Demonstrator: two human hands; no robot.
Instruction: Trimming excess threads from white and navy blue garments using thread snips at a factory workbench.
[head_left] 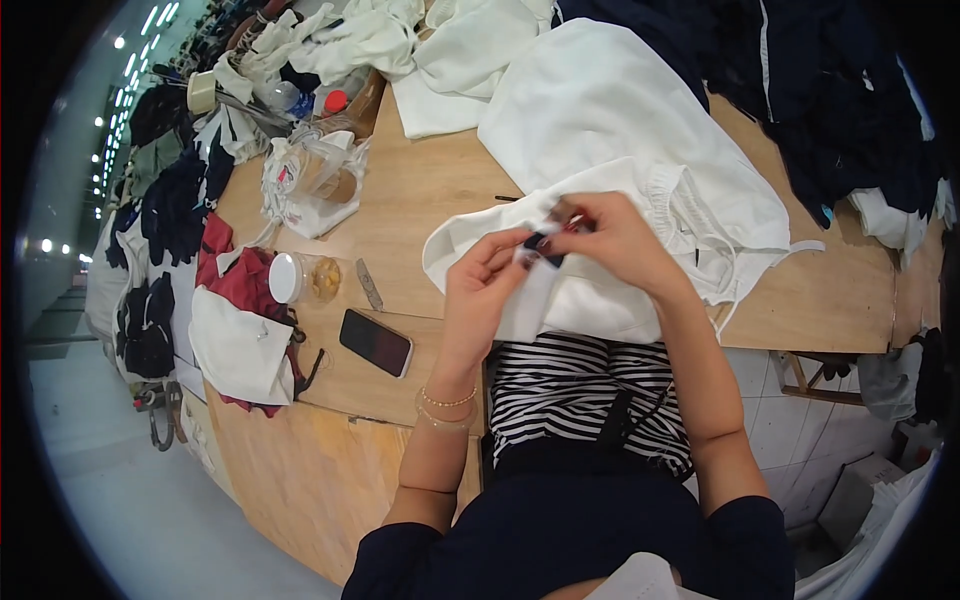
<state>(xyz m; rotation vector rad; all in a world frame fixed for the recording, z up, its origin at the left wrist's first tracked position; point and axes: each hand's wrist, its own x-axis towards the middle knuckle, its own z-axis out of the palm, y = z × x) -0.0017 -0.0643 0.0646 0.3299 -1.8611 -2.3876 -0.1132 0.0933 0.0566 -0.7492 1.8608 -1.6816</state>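
White trousers (620, 100) with a gathered elastic waist and a drawstring (715, 250) lie across the table edge and over my lap. Over them my two hands meet at a narrow fold of white cloth (535, 295) and a small dark piece (545, 243), whose kind I cannot make out. My left hand (480, 285) is closed, thumb and fingers pinching the white cloth beside the dark piece. From the other side my right hand (610, 235) pinches at the same spot; its fingertips are blurred, and what they grip is partly hidden.
Left of my arm lie a phone (376, 343) and a grey cutter knife (369, 285). A clear jar (325, 278) and white lid (286, 277) sit by red and white cloth (240, 345). Further off are a plastic cup (330, 170) and navy garments (830, 90).
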